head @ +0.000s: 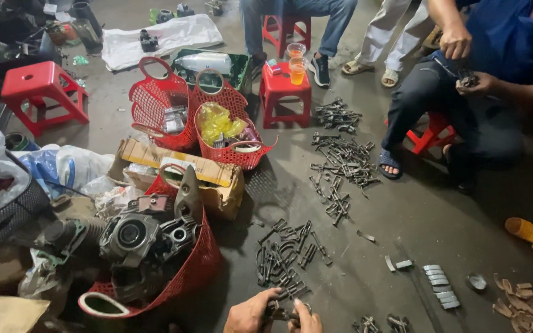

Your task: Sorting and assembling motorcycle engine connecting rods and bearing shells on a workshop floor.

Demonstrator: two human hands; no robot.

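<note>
Both hands meet at the bottom edge of the view, the left hand (251,313) and right hand (303,320) closed together on one small dark metal part (280,313). The part lies across between the fingers, its long axis running roughly left to right (its ends are hidden, so which way it points cannot be told). Just above the grip lies a pile of like metal parts (285,256) on the concrete floor (390,216); up and left of it, a red basket (180,277) holds an engine (146,237). The step looks like working or sorting a single piece; the next move would call for a steady two-handed pinch.
</note>
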